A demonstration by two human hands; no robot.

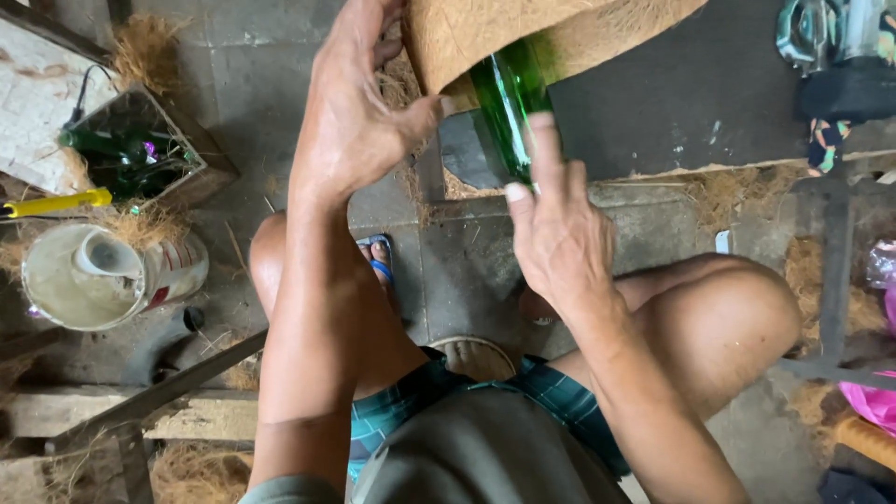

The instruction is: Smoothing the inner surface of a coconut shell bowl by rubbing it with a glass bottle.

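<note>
A green glass bottle (pixel 509 107) sticks out from under a sheet of brown coconut-fibre matting (pixel 523 33) at the top centre. My right hand (pixel 555 229) grips the bottle's bare end from below, fingers along the glass. My left hand (pixel 355 112) presses against the left edge of the fibre sheet, thumb at its lower fold. The upper part of the bottle is hidden inside the wrap. My bare knees and checked shorts fill the lower frame.
A wooden box (pixel 140 154) with green bottles sits at the left, beside a yellow-handled tool (pixel 56 203) and a white bucket (pixel 93 275). A dark board (pixel 691 93) lies at the upper right. Loose fibre litters the concrete floor. Pink plastic (pixel 873 401) lies at the right edge.
</note>
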